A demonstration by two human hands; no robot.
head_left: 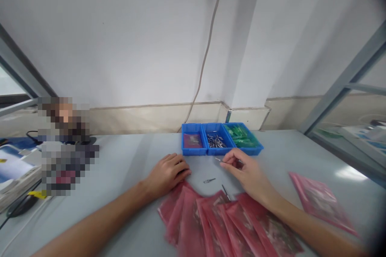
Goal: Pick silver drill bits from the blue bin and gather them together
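My right hand (pixel 245 170) pinches a thin metal pin (pixel 218 160) between thumb and forefinger, just in front of the blue bins. Palm down on the table, my left hand (pixel 169 173) rests by the upper edge of the fanned pink plastic bags (pixel 193 225); its fingers look relaxed and hold nothing visible. A small slim metal piece (pixel 209 180) lies on the tabletop between my hands. Another dark, thin metal piece (pixel 226 192) touches the top of the bags. The middle blue bin (pixel 214 153) contains many similar metal pieces.
The left blue bin (pixel 194 153) holds a pink packet, and the right blue bin (pixel 256 147) holds green packets. A separate pink bag (pixel 321 200) lies at right. Cables and a black mouse-like object (pixel 21 205) are at left, near a blurred-out person (pixel 68 148).
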